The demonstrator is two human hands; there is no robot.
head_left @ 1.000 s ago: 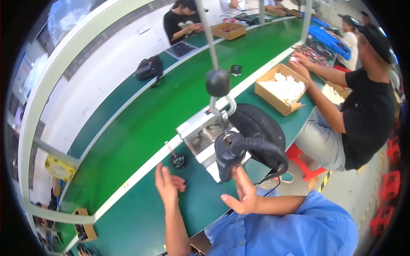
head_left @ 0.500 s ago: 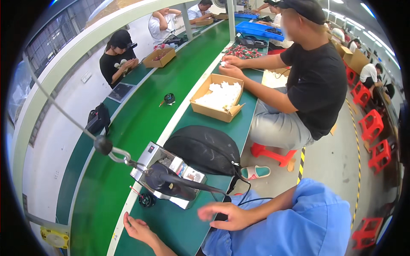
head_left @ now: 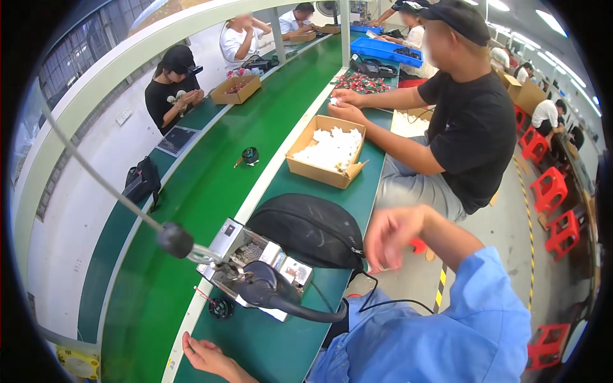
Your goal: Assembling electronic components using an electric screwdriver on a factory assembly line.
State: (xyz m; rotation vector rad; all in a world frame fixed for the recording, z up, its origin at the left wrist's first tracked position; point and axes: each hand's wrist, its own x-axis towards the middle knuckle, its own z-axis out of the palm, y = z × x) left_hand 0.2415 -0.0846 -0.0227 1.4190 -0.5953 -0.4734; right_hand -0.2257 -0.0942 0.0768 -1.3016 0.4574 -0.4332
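My left hand is by the table's near left edge, fingers loosely bent and nothing visible in them. Raised over my lap, right of the black mesh-topped case, is my right hand; it is slightly blurred, with fingers drooping apart and no object showing. Beyond the left hand lies a small round black part with thin red wires. A silver metal box with grey shavings stands behind it. A black rounded device with a thick cable partly covers that box, near a hanging metal hook.
A green conveyor belt runs along the left, carrying another round black part. Ahead, a co-worker in black sits by a cardboard box of white pieces. Red stools line the right aisle.
My right hand has risen from beside the table, moving right and away from me. The left hand has shifted slightly down. The view has tilted a little, and the hanging hook appears lower.
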